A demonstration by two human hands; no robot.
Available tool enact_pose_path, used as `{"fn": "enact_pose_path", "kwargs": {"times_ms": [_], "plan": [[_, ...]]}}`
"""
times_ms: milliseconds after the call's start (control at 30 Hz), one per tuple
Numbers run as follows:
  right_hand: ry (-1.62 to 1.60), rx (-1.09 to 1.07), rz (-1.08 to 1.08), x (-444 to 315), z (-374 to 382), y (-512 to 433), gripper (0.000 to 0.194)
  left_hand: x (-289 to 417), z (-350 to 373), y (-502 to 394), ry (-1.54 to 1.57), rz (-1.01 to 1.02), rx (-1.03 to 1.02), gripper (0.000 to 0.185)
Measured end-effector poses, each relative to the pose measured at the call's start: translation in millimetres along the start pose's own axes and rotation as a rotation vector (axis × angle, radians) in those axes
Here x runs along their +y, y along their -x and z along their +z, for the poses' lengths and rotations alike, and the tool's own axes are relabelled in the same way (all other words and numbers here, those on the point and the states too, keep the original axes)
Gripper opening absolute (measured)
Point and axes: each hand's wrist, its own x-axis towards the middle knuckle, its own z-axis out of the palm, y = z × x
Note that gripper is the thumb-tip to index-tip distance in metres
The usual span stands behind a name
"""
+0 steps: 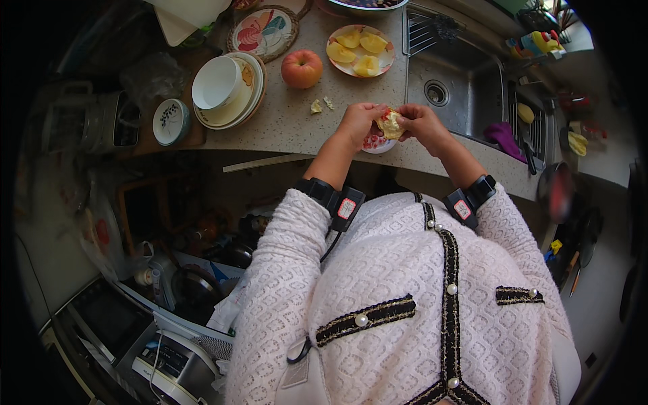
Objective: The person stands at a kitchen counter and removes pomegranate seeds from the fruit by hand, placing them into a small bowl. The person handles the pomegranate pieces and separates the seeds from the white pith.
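Note:
Between my left hand [362, 121] and my right hand [422, 126] is a piece of pomegranate [390, 125], pinched by the fingers of both, with pale membrane and some red seeds showing. Right under it, near the counter's front edge, a small white bowl [380, 148] holds red pomegranate seeds; my hands partly hide it. Small pale scraps of membrane [316, 106] lie on the counter to the left. Beyond them sit a whole red apple [301, 69] and a patterned plate [358, 74] bearing several yellow fruit wedges [373, 42].
Stacked bowls and plates [216, 83] and a small patterned bowl [171, 121] stand at the left. A round woven-edged mat [263, 31] lies behind. At the right is a steel sink [468, 81], with a purple cloth [504, 140] on its front rim and a knife [528, 149] beside it.

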Motion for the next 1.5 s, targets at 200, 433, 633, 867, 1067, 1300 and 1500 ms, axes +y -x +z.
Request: {"fn": "enact_pose_path", "kwargs": {"times_ms": [200, 433, 633, 867, 1067, 1300, 1500], "plan": [[-0.056, -0.045, -0.051, -0.6, -3.6, 3.4, 0.016, 1.6, -8.5, -3.4, 0.122, -0.096, -0.162, 0.022], [-0.162, -0.078, -0.042, -2.0, -5.5, 6.5, 0.015, 1.9, -9.7, -2.9, 0.231, -0.140, -0.221, 0.021], [-0.142, -0.046, 0.006, 0.3, -6.1, 5.2, 0.015, 0.5, -3.6, -2.0, -0.079, 0.023, 0.039, 0.018], [0.016, 0.056, 0.012, 2.4, -0.3, 1.9, 0.014, 1.3, 6.4, -2.6, -0.537, 0.236, 0.228, 0.018], [0.070, 0.092, -0.008, 2.1, -1.1, 2.4, 0.013, 4.0, 12.8, 1.5, -0.535, 0.134, 0.202, 0.021], [0.072, 0.057, -0.007, 0.8, -3.5, 4.8, 0.014, 9.2, 5.3, 6.1, -0.271, 0.015, 0.039, 0.025], [0.081, 0.057, 0.028, -0.9, -4.8, 3.9, 0.015, 11.8, 8.3, 4.4, -0.335, -0.010, 0.053, 0.020]]}}
